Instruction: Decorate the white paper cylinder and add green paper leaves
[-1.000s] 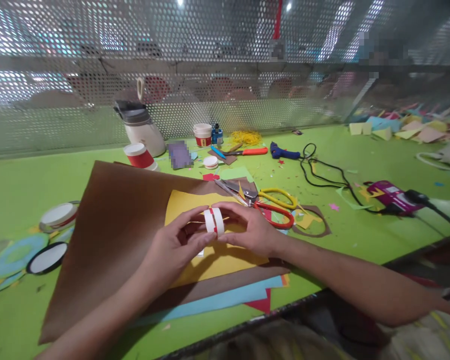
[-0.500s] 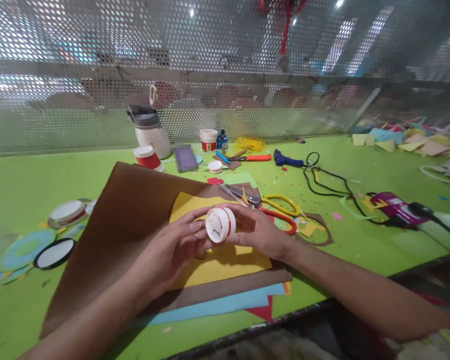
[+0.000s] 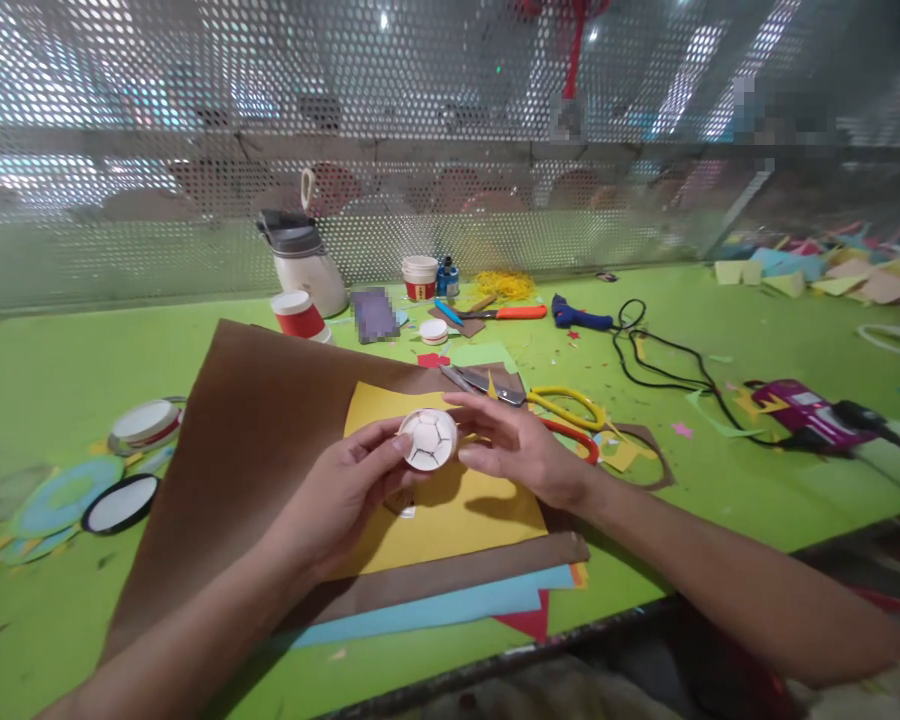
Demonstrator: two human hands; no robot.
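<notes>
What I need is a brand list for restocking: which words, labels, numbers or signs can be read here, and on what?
No text here can be read.
On the white tub: a red label, print too small to read.
On the red and white cup: no legible print.
On the purple tool: any marking is too blurred to tell.
On the white round piece between left hand and right hand: cut lines only, no writing.

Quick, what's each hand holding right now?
Left hand: closed, pinching the white disc.
Right hand: closed, fingers gripping the same disc's other side.
</notes>
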